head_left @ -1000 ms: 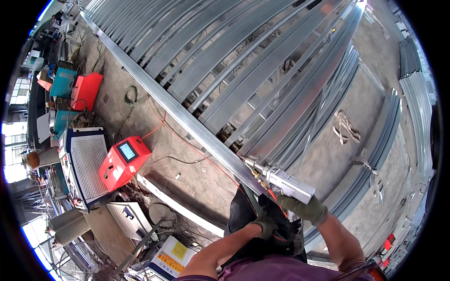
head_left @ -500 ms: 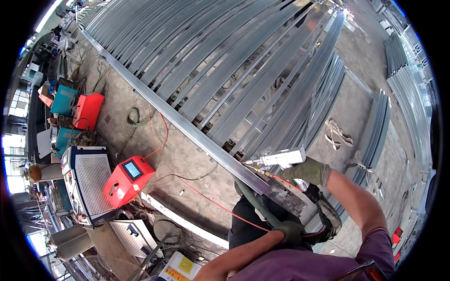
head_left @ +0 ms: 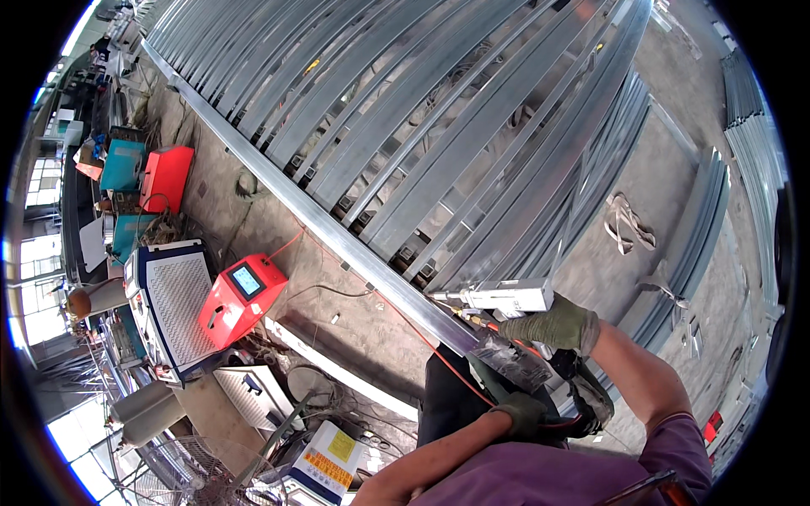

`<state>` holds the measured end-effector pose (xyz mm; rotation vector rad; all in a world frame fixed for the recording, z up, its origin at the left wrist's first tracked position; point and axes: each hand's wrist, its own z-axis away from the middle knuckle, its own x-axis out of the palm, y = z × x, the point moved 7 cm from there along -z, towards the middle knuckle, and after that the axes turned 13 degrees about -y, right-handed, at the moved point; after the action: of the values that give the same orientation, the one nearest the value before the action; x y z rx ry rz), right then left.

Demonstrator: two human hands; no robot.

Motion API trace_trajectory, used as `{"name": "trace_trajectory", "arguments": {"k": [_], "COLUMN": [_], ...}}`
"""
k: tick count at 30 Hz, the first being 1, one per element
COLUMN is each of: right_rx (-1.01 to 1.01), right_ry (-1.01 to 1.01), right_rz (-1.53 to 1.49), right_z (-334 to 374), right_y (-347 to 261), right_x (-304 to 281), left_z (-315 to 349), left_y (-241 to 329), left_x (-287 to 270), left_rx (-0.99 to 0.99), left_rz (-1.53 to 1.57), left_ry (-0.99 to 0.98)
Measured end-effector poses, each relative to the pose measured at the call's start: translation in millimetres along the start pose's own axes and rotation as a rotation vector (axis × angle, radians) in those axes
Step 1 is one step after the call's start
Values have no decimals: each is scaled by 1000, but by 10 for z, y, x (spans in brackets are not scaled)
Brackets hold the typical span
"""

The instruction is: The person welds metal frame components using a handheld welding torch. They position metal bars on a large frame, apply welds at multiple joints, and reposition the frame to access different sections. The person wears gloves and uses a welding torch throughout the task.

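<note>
My right hand (head_left: pixel 564 326), in a green work glove, is closed round a welding gun (head_left: pixel 510 297) with a silver-white boxy head. Its narrow nozzle points left, next to the near corner of a metal frame's long edge rail (head_left: pixel 371 263); whether it touches cannot be made out. A dark hose bundle (head_left: pixel 589 405) hangs below the gun. My left hand (head_left: pixel 521 413), also gloved, is wrapped round the thick hose (head_left: pixel 489 381) near my waist. An orange-red thin cable (head_left: pixel 413 320) runs along the rail toward my left hand. The fingers are partly hidden on both hands.
Many grey metal slats (head_left: pixel 439 143) lie across the frame ahead. At left stand a red machine with a screen (head_left: pixel 245 291) and a white-and-blue cabinet (head_left: pixel 175 299). More metal bundles (head_left: pixel 688 244) and a pale strap (head_left: pixel 626 223) lie on the floor at right.
The whole view has shifted and turned slightly. The bright sparks at the far top right have left the picture. Both hands keep their holds, and the thin cable now lies closer along the rail.
</note>
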<state>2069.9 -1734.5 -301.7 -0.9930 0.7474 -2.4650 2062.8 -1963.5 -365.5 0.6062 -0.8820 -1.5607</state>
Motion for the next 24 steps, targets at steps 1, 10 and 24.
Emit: {"name": "trace_trajectory", "arguments": {"k": [1,10,24], "right_rx": [-23,-38,60], "right_ry": [-9,4,59], "right_rz": [4,186,439], "right_z": [-21,-44,-2], "right_y": [9,93,195], "right_x": [-26,-139,-131], "left_z": [-15,-221,-196], "left_y": [7,-30,-26], "left_x": [-21,-70,-69], "left_rx": [-7,-50,-80], "left_rz": [15,5,64], "left_ry": [-1,27,17]}}
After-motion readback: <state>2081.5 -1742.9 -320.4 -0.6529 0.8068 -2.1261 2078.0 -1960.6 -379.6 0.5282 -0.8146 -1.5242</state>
